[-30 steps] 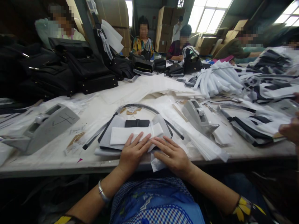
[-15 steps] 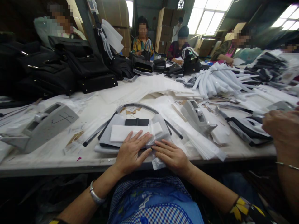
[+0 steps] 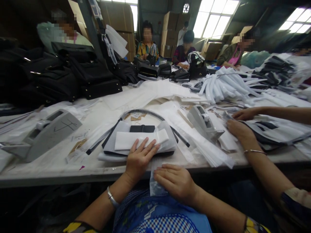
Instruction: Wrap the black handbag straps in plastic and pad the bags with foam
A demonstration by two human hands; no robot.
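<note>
My left hand lies flat with fingers spread on a white foam-wrapped bundle at the table's near edge. The bundle covers a dark bag part with a black strip showing behind it, and a curved dark strap arcs around it. My right hand is just below the table edge, its curled fingers gripping a small clear plastic sheet that hangs over the edge.
Grey tape dispensers stand left and right of the bundle. A co-worker's hands handle wrapped pieces on the right. Black bags pile up back left, white foam rolls back right. Other people sit beyond the table.
My right hand has drawn back off the bundle to below the table edge, taking the plastic sheet. My left hand stays flat. The co-worker's hands have come in from the right.
</note>
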